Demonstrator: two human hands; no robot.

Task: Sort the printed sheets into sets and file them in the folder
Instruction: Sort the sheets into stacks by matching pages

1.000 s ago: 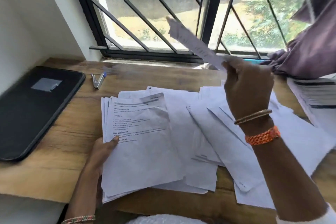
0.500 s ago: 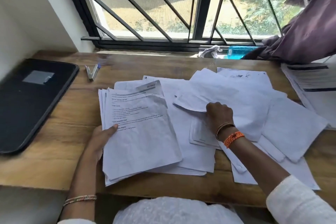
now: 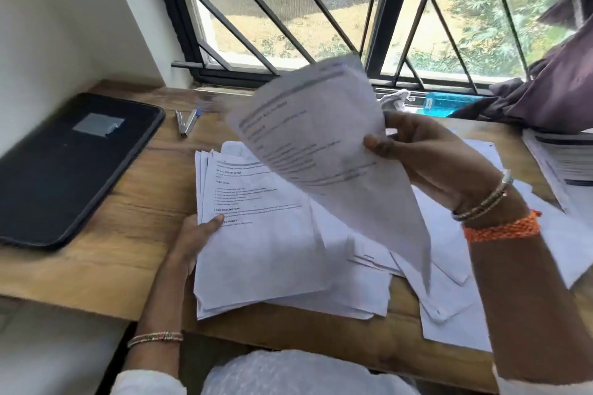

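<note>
My right hand (image 3: 430, 157) pinches a printed sheet (image 3: 314, 144) by its right edge and holds it up, blurred, above the desk. Below it a stack of printed sheets (image 3: 256, 234) lies face up. My left hand (image 3: 195, 240) grips that stack at its left edge, thumb on the top page. Several loose white sheets (image 3: 449, 266) are spread to the right, overlapping one another. A closed black folder (image 3: 64, 167) lies flat at the left of the wooden desk (image 3: 128, 228).
A stapler (image 3: 186, 122) lies near the window sill behind the stack. More printed papers (image 3: 564, 167) sit at the right edge. A blue bottle (image 3: 449, 104) and a purple curtain (image 3: 552, 90) are at the barred window.
My right hand has picked a printed sheet out of the loose pile and raised it in front of me. My left hand stays on the stack.
</note>
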